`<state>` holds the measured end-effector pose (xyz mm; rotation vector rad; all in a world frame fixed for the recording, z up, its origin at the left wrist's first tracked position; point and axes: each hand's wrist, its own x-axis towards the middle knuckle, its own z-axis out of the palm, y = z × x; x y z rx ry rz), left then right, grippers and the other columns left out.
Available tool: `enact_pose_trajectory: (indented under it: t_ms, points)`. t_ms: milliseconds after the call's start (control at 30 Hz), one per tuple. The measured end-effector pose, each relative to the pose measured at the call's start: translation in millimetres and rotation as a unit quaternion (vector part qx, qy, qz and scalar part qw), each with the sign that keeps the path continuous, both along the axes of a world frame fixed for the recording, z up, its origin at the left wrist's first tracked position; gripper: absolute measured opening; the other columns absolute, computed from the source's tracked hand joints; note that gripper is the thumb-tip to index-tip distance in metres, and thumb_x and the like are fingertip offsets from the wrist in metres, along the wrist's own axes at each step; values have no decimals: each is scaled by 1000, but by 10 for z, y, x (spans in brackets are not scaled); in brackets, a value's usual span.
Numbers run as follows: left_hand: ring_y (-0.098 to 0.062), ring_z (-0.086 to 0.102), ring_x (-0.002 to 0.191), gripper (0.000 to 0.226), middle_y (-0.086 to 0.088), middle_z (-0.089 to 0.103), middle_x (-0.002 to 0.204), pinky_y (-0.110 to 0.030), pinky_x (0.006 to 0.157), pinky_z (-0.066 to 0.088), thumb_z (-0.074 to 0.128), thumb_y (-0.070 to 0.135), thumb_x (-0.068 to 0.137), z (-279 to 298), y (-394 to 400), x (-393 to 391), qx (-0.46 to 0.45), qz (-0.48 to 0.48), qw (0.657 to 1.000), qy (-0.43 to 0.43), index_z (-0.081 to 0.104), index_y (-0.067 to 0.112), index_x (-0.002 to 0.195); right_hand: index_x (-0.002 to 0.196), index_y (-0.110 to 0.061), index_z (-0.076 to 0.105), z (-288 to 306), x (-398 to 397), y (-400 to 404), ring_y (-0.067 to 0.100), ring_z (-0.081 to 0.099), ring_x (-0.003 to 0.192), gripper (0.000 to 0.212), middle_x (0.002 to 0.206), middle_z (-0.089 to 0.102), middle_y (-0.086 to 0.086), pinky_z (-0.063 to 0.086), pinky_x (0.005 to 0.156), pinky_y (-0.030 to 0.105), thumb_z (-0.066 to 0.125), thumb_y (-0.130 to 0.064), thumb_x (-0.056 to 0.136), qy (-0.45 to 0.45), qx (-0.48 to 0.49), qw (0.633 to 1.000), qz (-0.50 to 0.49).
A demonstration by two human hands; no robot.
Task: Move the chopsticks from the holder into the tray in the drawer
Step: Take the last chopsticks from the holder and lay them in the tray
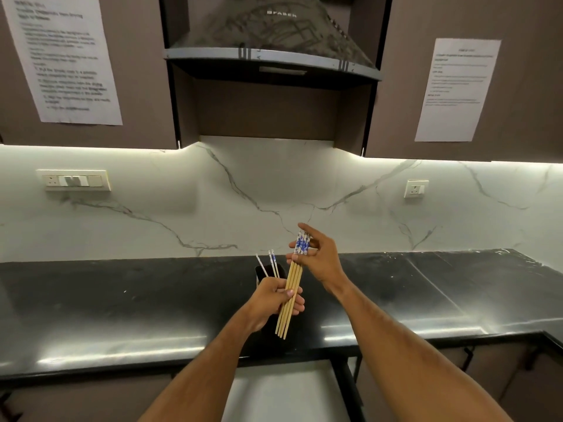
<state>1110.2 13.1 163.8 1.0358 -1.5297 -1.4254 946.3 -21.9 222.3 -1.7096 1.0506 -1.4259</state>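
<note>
- Left hand [275, 296] is gripping a bundle of chopsticks [291, 295] around the middle, fingers [289, 293] curled shut around the wood. I'm counting four in the bundle, going by the plain tips fanning out at the bottom.
- Right hand [320, 257] is sitting at the top of that same bundle, up by the blue-and-white patterned ends. Its fingers are loosely spread, a couple of them touching the patterned part, so it's looking more like steadying than a proper clench.
- The bundle is tilting a bit, patterned ends up and leaning right, bare ends pointing down over the front of the worktop [122, 300].
- Three more chopsticks [269, 264] are sticking up out of the dark holder [262, 274], which is standing on the black worktop just behind the left hand and mostly hidden by it.
- Below the worktop edge a drawer [283, 394] is standing open between the two forearms, showing a pale inside. Can't tell whether there's a tray in there.
- Two printed sheets are hanging on the upper cabinets, one on the left [64, 56] and one on the right [457, 89].
- Two socket plates are sitting on the marble backsplash, a wide one at left [73, 180] and a small one at right [416, 188].
</note>
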Motion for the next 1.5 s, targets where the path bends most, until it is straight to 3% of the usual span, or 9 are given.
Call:
enact_pose_trajectory:
  t_ms: [400,567,667,767,900,1067,1200,1300,1500]
  points:
    - [-30,76,94,20,-17,78,98,-46,91,61,55,8,102,11,116,-40,-11,33,999,-3,67,0,117,141,-12,56,-16,24,167,27,77,91,71,107,74,15,62,86,50,80,10,79,-33,8,999,-18]
    - [-30,77,90,17,-18,77,94,-44,86,62,59,5,99,-137,148,-16,6,29,998,-54,68,-2,112,156,-18,34,-254,-37,227,29,78,92,92,102,77,16,62,88,43,78,10,80,-40,40,998,0]
    - [-26,78,86,14,-16,78,90,-41,83,64,61,6,99,-327,225,8,17,44,992,-113,70,0,107,159,-16,24,-521,-80,285,31,76,94,102,103,75,18,60,92,49,80,10,78,-33,92,995,-6]
    - [-25,78,82,13,-17,77,89,-40,79,64,62,6,98,-576,345,53,22,66,979,-191,71,1,106,159,-13,26,-852,-123,402,24,74,98,103,119,69,15,60,95,42,85,4,75,60,124,989,-49]
    - [-22,76,82,12,-13,76,91,-35,81,64,67,8,95,-941,478,119,-1,60,925,-374,71,7,106,156,-17,35,-1262,-180,624,21,54,131,92,145,53,8,51,107,41,85,-13,79,259,93,959,-73]
    - [-30,69,95,18,-14,71,105,-40,87,58,63,13,95,-1393,628,64,-69,-11,818,-571,71,8,110,143,-21,54,-1754,-102,882,20,54,130,57,137,61,3,44,111,39,75,-23,90,519,87,848,60]
    - [-30,66,91,11,-14,68,102,-37,80,55,59,10,95,-1752,808,20,-94,-36,800,-592,68,9,101,110,-18,72,-2148,-16,1090,25,67,97,19,104,72,5,55,87,36,65,-12,93,611,98,782,74]
    - [-27,64,88,11,-13,67,100,-32,74,49,58,4,94,-1963,928,16,-104,-53,796,-593,68,8,98,103,-15,73,-2377,1,1212,25,67,89,15,97,71,7,55,82,34,63,-9,93,643,104,755,74]
    - [-30,68,91,16,-13,69,102,-40,83,57,56,0,95,-2384,1160,13,-83,-68,805,-583,69,7,101,95,-13,76,-2764,-17,1360,26,68,78,17,85,71,8,58,73,33,63,-4,91,649,145,744,70]
